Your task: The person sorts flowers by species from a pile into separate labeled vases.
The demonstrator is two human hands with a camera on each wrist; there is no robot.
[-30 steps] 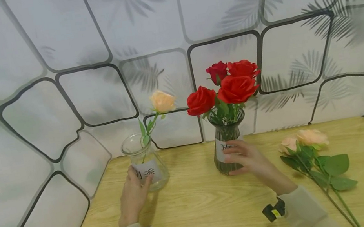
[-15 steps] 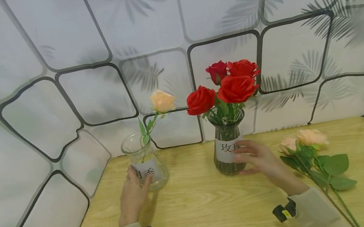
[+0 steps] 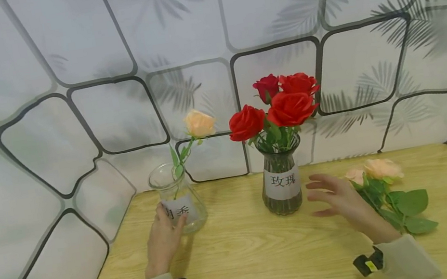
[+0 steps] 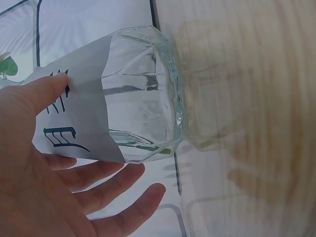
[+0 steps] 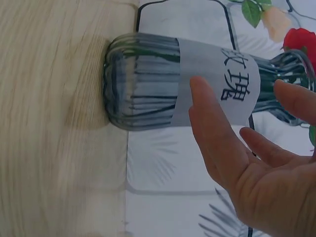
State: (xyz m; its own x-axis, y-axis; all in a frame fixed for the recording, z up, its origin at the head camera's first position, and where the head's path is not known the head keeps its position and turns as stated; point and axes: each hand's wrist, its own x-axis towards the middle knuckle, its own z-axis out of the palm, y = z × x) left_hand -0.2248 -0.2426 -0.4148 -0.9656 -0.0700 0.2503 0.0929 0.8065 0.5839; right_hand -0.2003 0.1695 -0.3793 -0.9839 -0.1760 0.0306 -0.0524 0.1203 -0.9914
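Observation:
A clear glass vase (image 3: 197, 212) with a paper label holds one peach rose (image 3: 200, 123). The left hand (image 3: 163, 239) rests around the vase's left side, its thumb on the label (image 4: 84, 98) and some fingers along the far side, as the left wrist view shows. At the centre, a dark ribbed vase (image 3: 285, 205) with its own label (image 5: 217, 81) stands upright, filled with several red roses (image 3: 292, 108). To its right is the right hand (image 3: 348, 205), fingers spread and a little bent, holding nothing and apart from the glass.
Peach roses (image 3: 383, 170) with green leaves lie on the wooden table (image 3: 243, 263) at the right, their stems partly behind the right forearm. A patterned wall covering (image 3: 193, 85) rises directly behind the vases.
The right hand has drawn back to the right from the dark vase, uncovering its label, and now partly hides the lying stems. The left hand and both vases have stayed in place.

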